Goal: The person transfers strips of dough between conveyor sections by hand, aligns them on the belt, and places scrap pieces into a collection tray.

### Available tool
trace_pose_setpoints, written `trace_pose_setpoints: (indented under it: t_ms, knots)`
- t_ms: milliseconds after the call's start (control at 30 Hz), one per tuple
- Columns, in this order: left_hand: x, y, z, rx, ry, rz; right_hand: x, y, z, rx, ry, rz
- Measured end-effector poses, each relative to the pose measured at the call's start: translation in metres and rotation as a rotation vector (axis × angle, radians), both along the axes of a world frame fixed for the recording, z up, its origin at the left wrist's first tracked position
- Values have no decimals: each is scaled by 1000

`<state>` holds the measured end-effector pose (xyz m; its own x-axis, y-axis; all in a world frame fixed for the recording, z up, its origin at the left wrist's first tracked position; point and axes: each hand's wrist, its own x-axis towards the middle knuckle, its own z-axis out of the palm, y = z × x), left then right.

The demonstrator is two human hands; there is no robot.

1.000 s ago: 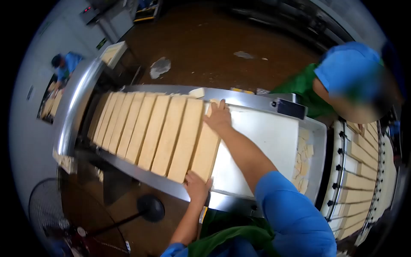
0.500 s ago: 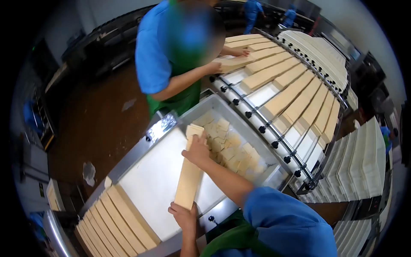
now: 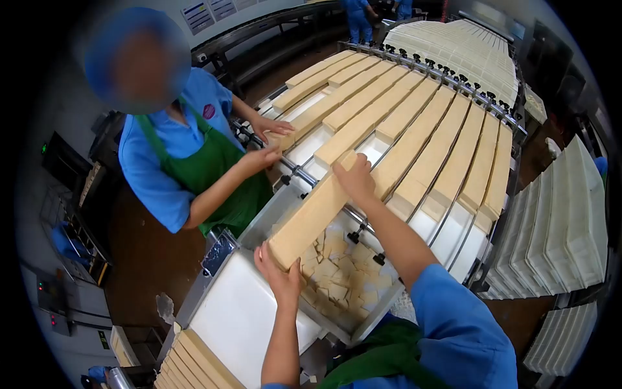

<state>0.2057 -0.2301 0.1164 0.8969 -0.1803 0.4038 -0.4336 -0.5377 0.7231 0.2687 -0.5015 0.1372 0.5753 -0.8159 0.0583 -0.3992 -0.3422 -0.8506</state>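
Both my hands hold a long row of thin, pale square biscuits point(image 3: 311, 217), slanting over a grey bin point(image 3: 379, 316). My left hand point(image 3: 280, 275) is closed around its near end. My right hand point(image 3: 356, 178) grips the far end, at the near edge of a slotted conveyor. Broken biscuit pieces point(image 3: 337, 282) lie in the bin below. Similar biscuit rows point(image 3: 421, 139) fill the conveyor lanes, separated by thin metal rods.
Left of the bin, a co-worker's hands point(image 3: 269, 139) touch another row at the conveyor edge. A white work surface point(image 3: 236, 318) lies nearer me, with several rows point(image 3: 197, 363) at its lower left. Stacked white trays point(image 3: 551, 227) stand at right.
My hands have carried the biscuit row from above the white surface, forward and right, across the bin to the conveyor edge. My view has turned; the co-worker stands more upright.
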Motion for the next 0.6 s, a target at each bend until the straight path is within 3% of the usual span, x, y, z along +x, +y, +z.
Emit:
trace_pose_setpoints:
  t_ms: [100,133,200,333,400,433,467,600]
  knots:
    - [34,-29,2,85,-82,-91,21,-57,-13,-35,211,51]
    - [47,-36,-1,95,-85,-89,25,-75,-18,-126,399,144]
    - [68,-51,-6,-197,273,-283,28,-104,-26,-207,661,293]
    - [89,-89,-14,-230,431,-420,38,-133,-53,-346,629,164]
    - [104,-108,-49,-207,384,-466,39,-135,-70,-532,357,4]
    - [104,-124,-41,-188,328,-517,31,-129,-58,-527,363,9]
    - [98,-131,-31,-50,479,-432,21,-118,-46,-462,386,130]
    - [95,-140,-39,-150,486,-390,-10,-62,-50,-441,485,408]
